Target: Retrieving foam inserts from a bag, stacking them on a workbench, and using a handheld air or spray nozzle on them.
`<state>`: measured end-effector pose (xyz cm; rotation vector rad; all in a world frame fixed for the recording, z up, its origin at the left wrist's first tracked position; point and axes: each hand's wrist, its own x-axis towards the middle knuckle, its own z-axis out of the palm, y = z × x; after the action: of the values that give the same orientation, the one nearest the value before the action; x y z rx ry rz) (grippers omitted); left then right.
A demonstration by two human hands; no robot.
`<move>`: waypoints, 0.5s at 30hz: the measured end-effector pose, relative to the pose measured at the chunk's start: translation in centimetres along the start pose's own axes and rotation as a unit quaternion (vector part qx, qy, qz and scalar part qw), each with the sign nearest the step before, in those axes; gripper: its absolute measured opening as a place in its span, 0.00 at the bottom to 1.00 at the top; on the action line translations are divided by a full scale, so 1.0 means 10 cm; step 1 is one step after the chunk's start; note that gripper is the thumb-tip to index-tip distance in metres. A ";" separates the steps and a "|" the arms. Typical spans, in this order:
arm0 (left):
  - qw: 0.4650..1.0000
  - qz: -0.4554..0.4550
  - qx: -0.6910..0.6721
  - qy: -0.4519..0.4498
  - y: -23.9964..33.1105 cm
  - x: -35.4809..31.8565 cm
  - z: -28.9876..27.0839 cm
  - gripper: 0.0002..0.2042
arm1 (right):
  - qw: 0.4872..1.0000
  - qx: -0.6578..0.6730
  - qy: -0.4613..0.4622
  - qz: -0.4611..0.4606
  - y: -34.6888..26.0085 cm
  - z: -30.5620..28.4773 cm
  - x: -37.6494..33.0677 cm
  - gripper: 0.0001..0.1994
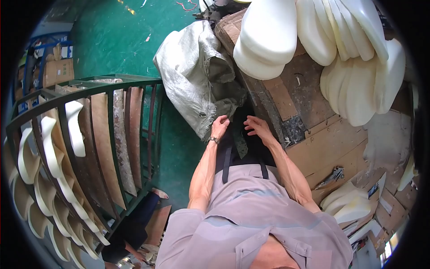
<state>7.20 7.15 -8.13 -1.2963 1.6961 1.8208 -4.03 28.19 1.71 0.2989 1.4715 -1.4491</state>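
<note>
My left hand (219, 126) rests against the lower edge of a grey woven sack (192, 76) that hangs off the workbench corner; its fingers are curled, and I cannot see whether they pinch the cloth. A wristband sits on that wrist. My right hand (255, 126) is just to its right, fingers spread, over a dark apron (239, 145) at my waist, beside the bench edge. What lies under both hands is dark and hard to make out.
A cardboard-covered workbench (322, 143) runs along my right, with stacks of white foam soles (354, 49) on it, pliers (331, 175) and more white pieces (349, 204). A green metal rack (89, 134) with white moulded parts stands on my left on a green floor (116, 40).
</note>
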 end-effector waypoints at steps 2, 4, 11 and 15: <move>0.994 0.061 0.086 -0.014 -0.01 0.19 0.05 0.21 | 1.000 -0.003 0.014 0.014 0.04 0.00 0.04 0.30; 0.990 0.079 0.115 -0.010 0.04 0.37 0.16 0.21 | 1.000 -0.010 0.026 0.002 0.07 -0.05 0.19 0.30; 0.976 0.082 0.175 0.103 -0.24 0.98 -0.39 0.28 | 0.988 -0.125 0.051 -0.070 -0.20 0.72 1.32 0.44; 0.940 0.172 0.235 0.178 -0.18 1.07 -0.85 0.31 | 0.965 -0.198 0.093 -0.144 -0.57 1.09 2.43 0.48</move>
<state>6.17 -3.72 -16.53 -1.2215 2.4965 1.2466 -14.53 6.44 -10.87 -0.0306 1.9827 -1.3339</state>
